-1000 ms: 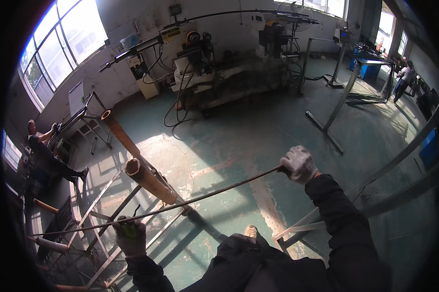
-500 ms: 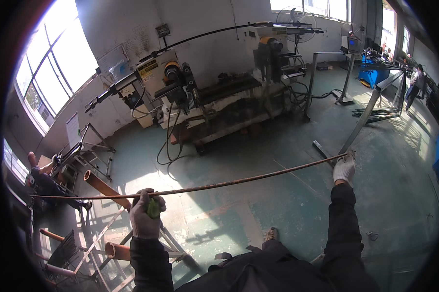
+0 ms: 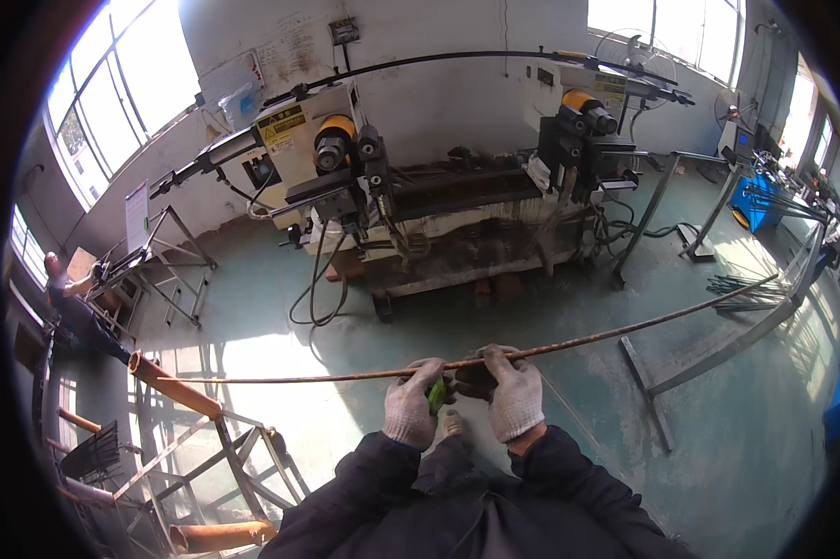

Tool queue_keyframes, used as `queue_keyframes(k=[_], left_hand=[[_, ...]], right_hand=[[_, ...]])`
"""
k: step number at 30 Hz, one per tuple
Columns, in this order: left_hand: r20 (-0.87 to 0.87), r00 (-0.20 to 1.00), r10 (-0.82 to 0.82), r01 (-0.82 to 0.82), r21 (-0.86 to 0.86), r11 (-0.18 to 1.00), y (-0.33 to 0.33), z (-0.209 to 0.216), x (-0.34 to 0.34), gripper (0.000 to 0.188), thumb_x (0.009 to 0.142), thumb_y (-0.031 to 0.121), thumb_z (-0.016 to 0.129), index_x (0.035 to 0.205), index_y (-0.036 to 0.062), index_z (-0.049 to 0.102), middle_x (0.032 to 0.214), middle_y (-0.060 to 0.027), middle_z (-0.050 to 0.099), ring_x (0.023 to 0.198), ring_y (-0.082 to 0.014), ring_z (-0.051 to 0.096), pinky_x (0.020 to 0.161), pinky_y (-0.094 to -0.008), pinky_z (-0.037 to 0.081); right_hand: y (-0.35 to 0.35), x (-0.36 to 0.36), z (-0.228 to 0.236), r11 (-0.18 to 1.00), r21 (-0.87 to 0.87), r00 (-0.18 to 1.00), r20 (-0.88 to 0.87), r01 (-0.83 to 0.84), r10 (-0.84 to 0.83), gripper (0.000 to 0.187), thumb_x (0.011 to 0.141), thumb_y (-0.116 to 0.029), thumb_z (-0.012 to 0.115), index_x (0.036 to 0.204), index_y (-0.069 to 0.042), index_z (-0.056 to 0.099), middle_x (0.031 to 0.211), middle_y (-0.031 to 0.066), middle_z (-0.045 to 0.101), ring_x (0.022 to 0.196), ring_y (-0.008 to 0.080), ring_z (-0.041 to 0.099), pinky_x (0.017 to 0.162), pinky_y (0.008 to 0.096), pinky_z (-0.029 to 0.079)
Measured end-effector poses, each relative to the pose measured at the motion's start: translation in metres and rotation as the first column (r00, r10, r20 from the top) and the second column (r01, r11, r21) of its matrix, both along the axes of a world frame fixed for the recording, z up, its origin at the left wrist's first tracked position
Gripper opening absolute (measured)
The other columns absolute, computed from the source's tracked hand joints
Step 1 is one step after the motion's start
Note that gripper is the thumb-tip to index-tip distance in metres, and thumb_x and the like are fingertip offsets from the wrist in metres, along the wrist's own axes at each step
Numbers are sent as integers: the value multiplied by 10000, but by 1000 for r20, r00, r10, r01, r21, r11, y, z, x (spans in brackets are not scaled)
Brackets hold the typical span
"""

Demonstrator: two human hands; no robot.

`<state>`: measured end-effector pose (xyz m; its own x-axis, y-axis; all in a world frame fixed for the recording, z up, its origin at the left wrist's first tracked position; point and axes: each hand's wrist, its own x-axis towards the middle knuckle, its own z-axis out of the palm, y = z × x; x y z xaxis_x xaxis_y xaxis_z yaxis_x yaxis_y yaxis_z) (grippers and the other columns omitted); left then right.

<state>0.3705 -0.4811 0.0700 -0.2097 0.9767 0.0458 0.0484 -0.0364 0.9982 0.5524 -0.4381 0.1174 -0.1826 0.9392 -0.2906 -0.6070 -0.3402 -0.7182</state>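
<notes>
A long, thin, rusty rod (image 3: 299, 379) lies level across the space in front of my body, bowed by the lens. My gloved left hand (image 3: 411, 410) grips it near its middle with closed fingers. In that same palm sits a small bright-green object (image 3: 436, 395), mostly hidden, whose kind I cannot make out. Close beside it, my gloved right hand (image 3: 516, 399) pinches the rod between thumb and fingers. The glove fingertips look dark and soiled. The rod's left end appears over a rusty pipe, though whether they touch I cannot tell.
A two-headed machine (image 3: 476, 242) stands ahead against the wall, cables trailing. At the left is a metal frame rack (image 3: 243, 466) carrying a rusty pipe (image 3: 173, 384). Another person (image 3: 80, 303) works at far left. A steel stand (image 3: 718, 359) and green rods (image 3: 746, 292) are on the right.
My hands have come together at the rod's middle; before, they were far apart, the right one near its right end. The rod has shifted rightward, and my view has turned somewhat left.
</notes>
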Motion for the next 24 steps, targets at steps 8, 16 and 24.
queue_keyframes(k=[8,16,24], left_hand=[[697,712,-83,213,-101,972,235,49,-88,396,1189,360,691,1411,31,677,1110,-181,769,1009,-328,762,860,-452,608],[625,780,-46,238,-228,944,404,56,-137,365,1187,342,722,1350,19,675,1025,-113,760,908,-248,741,792,-398,621],[513,850,120,111,-397,911,568,25,-120,481,1186,492,686,1216,12,671,1058,-123,755,932,-298,754,806,-437,625]], right_hand=[[234,20,8,942,152,941,114,300,-318,274,1172,-258,738,1242,6,738,1113,170,823,934,319,830,769,470,712],[436,21,-8,946,182,950,113,269,-292,326,1166,-300,748,1285,2,725,1138,149,806,963,299,822,808,467,719],[613,-29,-25,967,183,975,103,178,-199,264,1170,-217,709,1286,17,755,1182,114,785,1028,258,811,821,446,737]])
